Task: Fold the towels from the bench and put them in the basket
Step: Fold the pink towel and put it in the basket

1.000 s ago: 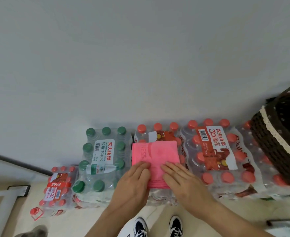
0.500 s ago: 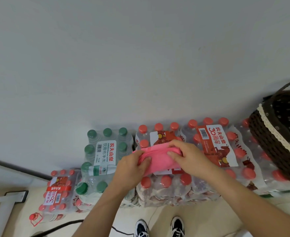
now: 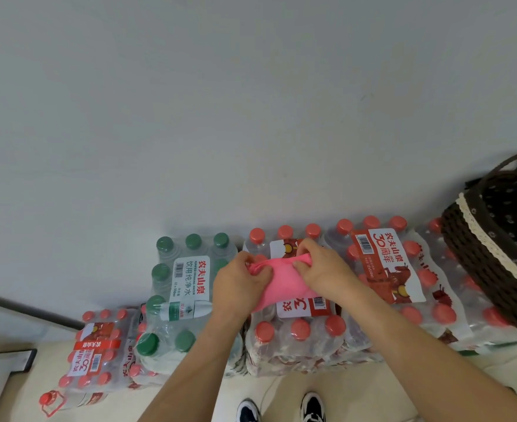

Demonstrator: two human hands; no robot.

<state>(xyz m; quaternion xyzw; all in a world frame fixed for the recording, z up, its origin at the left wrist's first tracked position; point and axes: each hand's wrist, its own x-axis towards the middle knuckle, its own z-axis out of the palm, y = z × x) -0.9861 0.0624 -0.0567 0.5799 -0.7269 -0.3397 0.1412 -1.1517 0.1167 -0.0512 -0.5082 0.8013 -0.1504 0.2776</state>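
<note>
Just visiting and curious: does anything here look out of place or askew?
Yes. One loose bottle lies on its side atop the green-capped pack, a red-capped bottle lies on the floor at lower left, and the dark basket looks tilted on the red-capped packs at the right.

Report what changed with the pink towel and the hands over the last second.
The pink towel lay flat on the red-capped water pack under two flat hands. Now the left hand and right hand grip its far edge and have lifted it off the pack, the rest hanging toward the person. The basket and the green-capped pack stayed put.
</note>
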